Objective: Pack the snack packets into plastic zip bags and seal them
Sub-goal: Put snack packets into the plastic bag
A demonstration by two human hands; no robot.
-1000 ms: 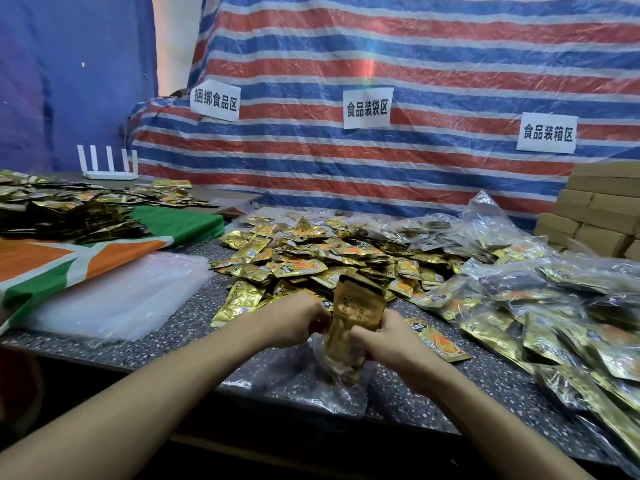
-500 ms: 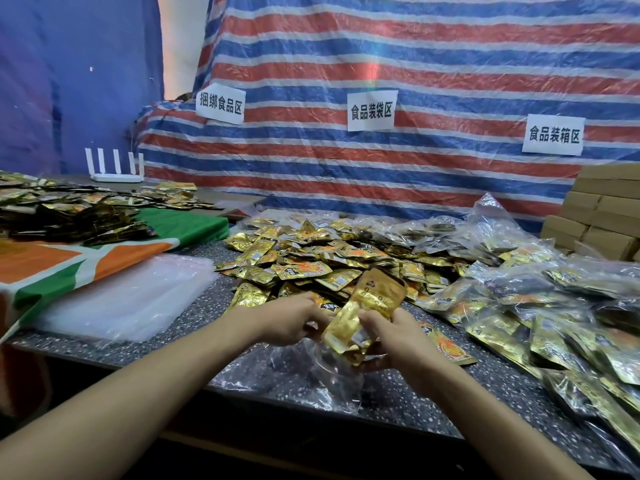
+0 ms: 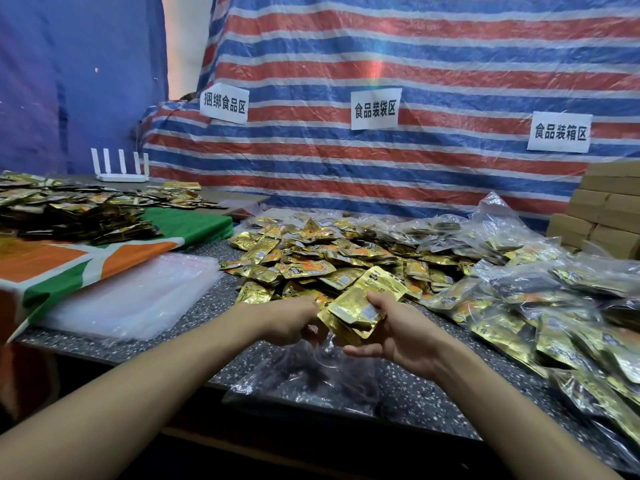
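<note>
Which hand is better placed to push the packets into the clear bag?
Right: the right hand grips the gold packet stack above the clear zip bag; the left hand seems to hold its mouth.

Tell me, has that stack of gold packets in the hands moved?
Yes. The stack of gold packets, held in the right hand, has tipped from upright to slanting right, toward the loose pile behind it.

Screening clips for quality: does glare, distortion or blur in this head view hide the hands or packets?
Head view: wide-angle stretch toward the corners; filled bags at right glare; faint rainbow flare on the striped tarp; left hand, right hand and held packets are sharp; clear zip bag barely traceable.
</note>
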